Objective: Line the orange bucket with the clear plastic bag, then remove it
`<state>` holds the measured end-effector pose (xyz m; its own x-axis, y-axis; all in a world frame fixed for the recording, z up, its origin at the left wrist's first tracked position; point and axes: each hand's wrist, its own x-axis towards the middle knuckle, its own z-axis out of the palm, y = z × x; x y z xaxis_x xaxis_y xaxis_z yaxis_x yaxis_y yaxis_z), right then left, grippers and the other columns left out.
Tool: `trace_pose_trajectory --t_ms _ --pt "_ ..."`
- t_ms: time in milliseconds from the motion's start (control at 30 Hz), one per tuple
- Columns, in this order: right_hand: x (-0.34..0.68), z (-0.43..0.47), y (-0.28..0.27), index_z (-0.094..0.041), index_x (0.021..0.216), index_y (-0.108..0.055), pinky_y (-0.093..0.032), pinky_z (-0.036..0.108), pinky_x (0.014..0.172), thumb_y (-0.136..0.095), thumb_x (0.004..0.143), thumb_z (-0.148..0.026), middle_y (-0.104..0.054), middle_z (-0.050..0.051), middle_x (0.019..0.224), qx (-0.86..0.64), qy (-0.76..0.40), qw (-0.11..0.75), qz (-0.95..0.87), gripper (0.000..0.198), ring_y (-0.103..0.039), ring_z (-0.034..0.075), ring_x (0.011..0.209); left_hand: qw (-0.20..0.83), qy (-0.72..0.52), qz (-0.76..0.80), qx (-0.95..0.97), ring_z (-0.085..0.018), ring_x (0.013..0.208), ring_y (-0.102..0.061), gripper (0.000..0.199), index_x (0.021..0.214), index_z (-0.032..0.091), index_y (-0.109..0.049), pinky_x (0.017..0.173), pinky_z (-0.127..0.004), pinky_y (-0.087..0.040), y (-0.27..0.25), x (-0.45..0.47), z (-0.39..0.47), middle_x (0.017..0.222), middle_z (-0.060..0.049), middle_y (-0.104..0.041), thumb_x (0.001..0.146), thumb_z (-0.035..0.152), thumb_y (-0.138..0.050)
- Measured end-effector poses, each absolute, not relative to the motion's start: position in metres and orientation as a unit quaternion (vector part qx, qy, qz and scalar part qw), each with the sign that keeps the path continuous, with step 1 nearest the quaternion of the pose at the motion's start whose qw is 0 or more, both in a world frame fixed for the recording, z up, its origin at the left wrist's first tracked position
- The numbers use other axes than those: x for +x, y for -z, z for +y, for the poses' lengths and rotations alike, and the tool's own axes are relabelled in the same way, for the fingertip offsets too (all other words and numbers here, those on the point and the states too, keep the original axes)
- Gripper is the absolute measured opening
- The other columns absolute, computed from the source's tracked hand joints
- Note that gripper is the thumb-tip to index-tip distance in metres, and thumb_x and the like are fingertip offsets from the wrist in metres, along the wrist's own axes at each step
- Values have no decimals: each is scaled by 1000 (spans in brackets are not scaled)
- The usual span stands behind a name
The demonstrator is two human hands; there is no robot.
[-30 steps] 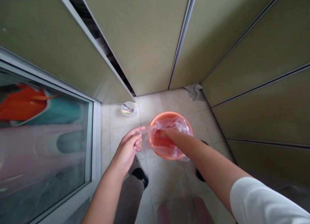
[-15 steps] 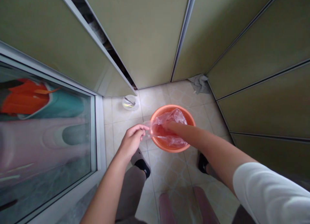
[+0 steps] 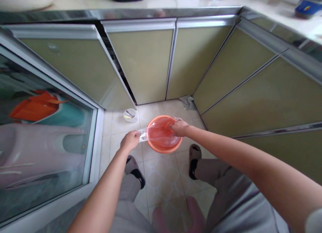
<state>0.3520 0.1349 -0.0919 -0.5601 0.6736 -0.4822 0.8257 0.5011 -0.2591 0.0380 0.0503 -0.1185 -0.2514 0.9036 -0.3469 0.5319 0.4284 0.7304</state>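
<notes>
An orange plastic basin [image 3: 164, 150] stands on the tiled floor between my feet. A clear plastic bag [image 3: 144, 135] is stretched across its opening. My left hand [image 3: 130, 140] is closed on one end of the bag, just left of the basin's rim. At the right side of the basin, my right hand [image 3: 179, 128] grips the other end, its fingers partly hidden by the film. Through the bag the orange inside of the basin shows; I cannot make out anything else in it.
A small clear bowl [image 3: 130, 115] with a utensil in it sits by the cabinet doors [image 3: 143, 65]. A grey cloth [image 3: 188, 102] lies in the corner. A glass door [image 3: 45, 152] stands at left; a pink stool [image 3: 192, 213] is below me. The countertop [image 3: 186, 1] runs along the top.
My right hand has come up out of the basin to its right side, pulling the bag taut. My left hand has closed on the bag's end. The view has tilted up to the countertop.
</notes>
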Motion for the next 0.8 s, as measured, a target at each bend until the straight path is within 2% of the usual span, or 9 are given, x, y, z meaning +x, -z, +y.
trace_pose_trajectory --t_ms 67,133,233,300,533,633,733,800 --pt "369 110 84 -16 109 -75 -42 48 111 -64 95 -31 -76 20 113 403 191 146 883 23 -69 33 114 348 -230 770 483 -31 102 -71 13 85 26 -80 75 -28 -46 121 39 45 94 -10 -81 73 20 -77" --pt "385 82 85 -17 112 -75 -44 42 108 -55 100 -31 -76 19 114 386 193 139 891 27 -70 30 111 296 -158 793 508 -31 106 -72 20 99 27 -81 79 -30 -48 124 41 39 105 -11 -81 81 26 -74" --pt "408 46 100 -22 119 -76 -50 34 97 -59 96 -29 -78 12 113 387 245 158 875 29 -72 26 106 222 -19 800 557 -29 110 -72 37 126 31 -75 86 -34 -52 129 46 29 121 -9 -78 90 33 -66" --pt "419 31 111 -24 122 -76 -52 30 90 -63 92 -25 -79 9 109 402 274 179 855 33 -73 25 103 196 27 791 579 -30 113 -71 45 137 32 -69 87 -35 -53 134 48 24 128 -8 -76 92 34 -65" --pt "432 29 117 -25 131 -74 -51 29 86 -67 89 -21 -79 7 99 448 331 179 811 43 -74 23 97 172 56 767 615 -29 117 -68 57 146 31 -62 91 -36 -53 153 41 14 131 -9 -72 90 33 -70" --pt "434 34 116 -27 135 -73 -52 31 93 -71 87 -22 -78 8 110 438 326 172 820 48 -72 25 106 140 35 764 628 -32 121 -62 55 138 30 -68 97 -40 -51 146 40 13 131 -12 -67 84 36 -77" --pt "427 37 116 -26 130 -75 -50 32 101 -75 86 -31 -73 10 126 418 300 116 850 44 -66 27 120 49 -34 774 630 -37 130 -52 29 111 27 -78 106 -48 -44 128 50 9 136 -14 -59 84 37 -76" --pt "417 36 116 -25 127 -75 -49 34 103 -71 90 -36 -71 11 127 422 271 78 862 39 -64 28 124 13 -74 747 660 -36 129 -50 20 104 24 -77 107 -50 -41 115 63 5 134 -15 -58 88 35 -72"
